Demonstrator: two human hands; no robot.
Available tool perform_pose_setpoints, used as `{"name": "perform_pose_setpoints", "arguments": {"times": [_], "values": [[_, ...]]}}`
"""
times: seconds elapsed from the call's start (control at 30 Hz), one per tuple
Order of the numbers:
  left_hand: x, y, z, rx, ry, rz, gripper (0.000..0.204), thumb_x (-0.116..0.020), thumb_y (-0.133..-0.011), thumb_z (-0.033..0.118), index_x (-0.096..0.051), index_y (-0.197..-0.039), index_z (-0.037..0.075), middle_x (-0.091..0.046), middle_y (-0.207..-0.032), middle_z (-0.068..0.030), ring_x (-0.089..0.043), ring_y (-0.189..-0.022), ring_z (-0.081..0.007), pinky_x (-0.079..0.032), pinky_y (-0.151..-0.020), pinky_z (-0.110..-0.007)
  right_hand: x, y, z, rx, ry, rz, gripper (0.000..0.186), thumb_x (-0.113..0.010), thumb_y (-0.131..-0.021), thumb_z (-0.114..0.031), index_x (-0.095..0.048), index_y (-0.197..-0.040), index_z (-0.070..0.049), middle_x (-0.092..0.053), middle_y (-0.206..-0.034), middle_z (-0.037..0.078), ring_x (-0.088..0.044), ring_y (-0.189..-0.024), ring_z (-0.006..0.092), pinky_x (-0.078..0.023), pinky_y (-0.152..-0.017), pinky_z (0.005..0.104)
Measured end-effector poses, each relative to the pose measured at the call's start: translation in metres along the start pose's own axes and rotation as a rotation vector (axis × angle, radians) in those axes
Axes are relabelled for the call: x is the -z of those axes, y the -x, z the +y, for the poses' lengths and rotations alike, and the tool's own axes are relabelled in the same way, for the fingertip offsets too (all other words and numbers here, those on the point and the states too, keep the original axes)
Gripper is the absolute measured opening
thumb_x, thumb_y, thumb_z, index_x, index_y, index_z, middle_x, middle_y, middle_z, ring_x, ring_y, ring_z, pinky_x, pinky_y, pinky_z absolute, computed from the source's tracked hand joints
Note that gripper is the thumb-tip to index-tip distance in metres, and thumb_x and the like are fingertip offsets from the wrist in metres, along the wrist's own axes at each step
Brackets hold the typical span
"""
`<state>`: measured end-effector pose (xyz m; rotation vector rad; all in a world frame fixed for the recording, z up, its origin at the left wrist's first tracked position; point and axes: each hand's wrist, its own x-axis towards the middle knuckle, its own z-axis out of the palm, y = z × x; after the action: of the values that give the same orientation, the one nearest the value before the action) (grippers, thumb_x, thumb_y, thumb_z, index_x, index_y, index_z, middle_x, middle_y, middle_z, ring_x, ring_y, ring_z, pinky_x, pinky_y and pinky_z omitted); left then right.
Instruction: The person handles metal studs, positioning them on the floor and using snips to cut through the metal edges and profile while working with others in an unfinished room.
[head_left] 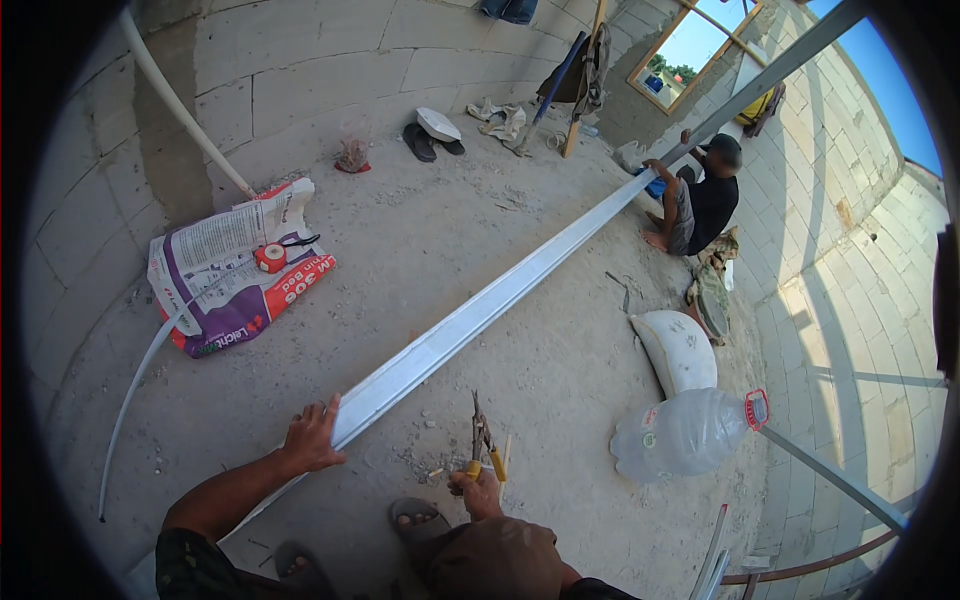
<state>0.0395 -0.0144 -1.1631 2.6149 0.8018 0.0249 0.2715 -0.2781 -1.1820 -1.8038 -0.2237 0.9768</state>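
Metal channel (490, 287), long, straight and silver-coloured, slants over the grey concrete floor (400, 260) between the wearer's left hand and a crouching co-worker in a dark top (712, 205). The left hand (312, 437) is closed on the channel's near part, touching it; how far the fingers reach beneath is hidden. The right hand (480, 492) is to the right of the channel's near part, apart from it, and grips metal hand snips with yellow handles (478, 435), their blades pointing away from the wearer and not touching the channel. At the channel's far part, one of the co-worker's hands (656, 166) rests on it. Left of the channel, well apart, lies a white, purple and red printed bag (225, 318) with a round-cornered red tape measure (270, 258) on top. Right of the channel, also well apart, a large clear plastic bottle with a red handle (675, 435) lies on its side beside a white, rounded object (680, 350).
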Motion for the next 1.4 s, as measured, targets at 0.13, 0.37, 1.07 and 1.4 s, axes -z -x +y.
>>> {"name": "perform_pose_setpoints", "arguments": {"times": [0.13, 0.37, 1.07, 1.4], "values": [[-0.005, -0.002, -0.001, 0.026, -0.012, -0.03, 0.115, -0.081, -0.059, 0.037, -0.016, -0.146, 0.0, -0.046, -0.116, -0.0251, -0.049, -0.108, -0.0423, -0.045, -0.088, -0.054, 0.006, 0.0, -0.002, 0.015, -0.033, 0.018, 0.024, -0.067, -0.084, -0.014, -0.06, -0.096, 0.005, -0.064, -0.081, 0.012, -0.063, -0.072, 0.0205, -0.053, -0.068, 0.0338], [-0.022, -0.001, -0.009, 0.04, -0.004, -0.058, 0.117, -0.082, -0.059, 0.037, -0.015, -0.146, -0.001, -0.046, -0.118, -0.0256, -0.048, -0.11, -0.0422, -0.045, -0.089, -0.053, 0.014, 0.0, 0.0, 0.056, -0.045, 0.082, 0.023, -0.066, -0.084, -0.013, -0.06, -0.095, 0.006, -0.064, -0.082, 0.012, -0.065, -0.072, 0.0212, -0.055, -0.068, 0.0344], [-0.046, 0.001, -0.043, 0.152, -0.068, -0.118, 0.117, -0.083, -0.059, 0.037, -0.015, -0.148, 0.002, -0.048, -0.118, -0.0231, -0.05, -0.111, -0.0387, -0.046, -0.091, -0.051, 0.042, -0.007, -0.061, 0.167, -0.069, 0.145, 0.023, -0.064, -0.085, -0.012, -0.056, -0.096, 0.005, -0.062, -0.079, 0.012, -0.065, -0.071, 0.0205, -0.056, -0.066, 0.0326], [-0.039, -0.002, -0.039, 0.166, -0.105, -0.186, 0.119, -0.084, -0.061, 0.039, -0.012, -0.149, 0.003, -0.048, -0.12, -0.0248, -0.05, -0.113, -0.0388, -0.046, -0.091, -0.051, 0.039, 0.003, -0.056, 0.136, -0.064, 0.132, 0.022, -0.063, -0.085, -0.013, -0.056, -0.096, 0.005, -0.063, -0.079, 0.013, -0.065, -0.071, 0.0215, -0.056, -0.067, 0.0339]]}}
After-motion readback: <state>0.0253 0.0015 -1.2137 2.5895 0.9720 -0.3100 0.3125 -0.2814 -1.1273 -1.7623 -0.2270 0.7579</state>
